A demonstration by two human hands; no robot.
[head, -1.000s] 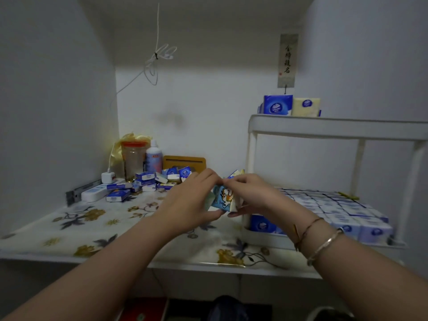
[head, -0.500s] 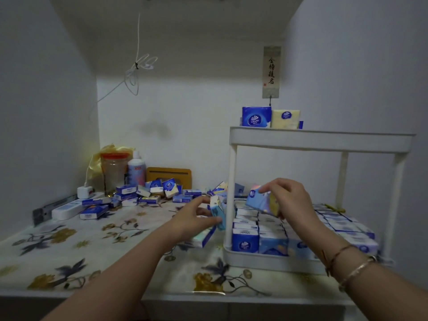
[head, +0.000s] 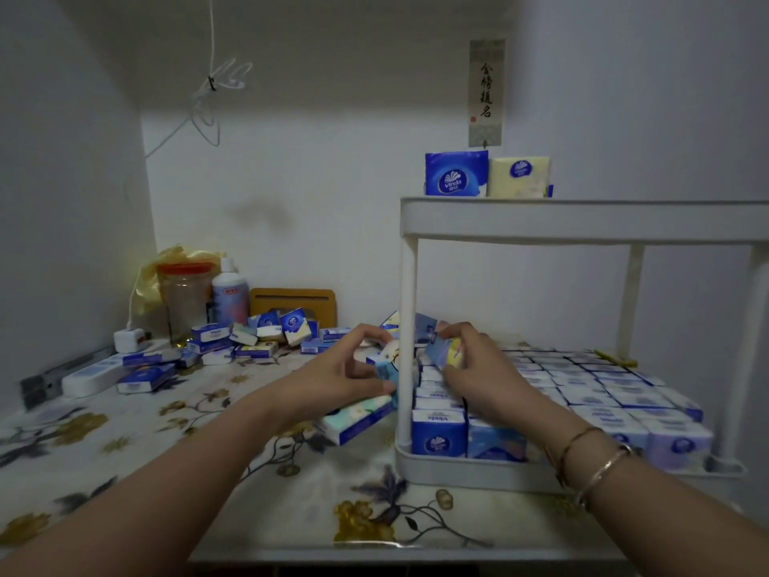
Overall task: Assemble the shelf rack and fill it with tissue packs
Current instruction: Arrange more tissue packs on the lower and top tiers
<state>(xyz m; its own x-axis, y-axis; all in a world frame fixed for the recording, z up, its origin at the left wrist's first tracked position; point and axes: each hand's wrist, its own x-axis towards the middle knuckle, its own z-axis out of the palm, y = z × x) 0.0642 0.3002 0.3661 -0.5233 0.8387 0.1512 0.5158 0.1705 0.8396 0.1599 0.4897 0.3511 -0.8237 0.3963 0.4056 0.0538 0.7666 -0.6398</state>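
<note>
Two tiers make up the white plastic shelf rack [head: 582, 220] at the right edge of your floral-covered table [head: 125, 431]. Your right hand [head: 478, 368] grips a blue-and-yellow tissue pack [head: 446, 351] just above the tightly filled lower tier. Your left hand [head: 345, 368] holds a light-blue cartoon-printed pack [head: 385, 370] beside the rack's front-left post [head: 408, 339]. Open tabletop lies toward the near edge.

Dim, bluish room light, soft overall focus, wide-angle bending at the edges.
</note>
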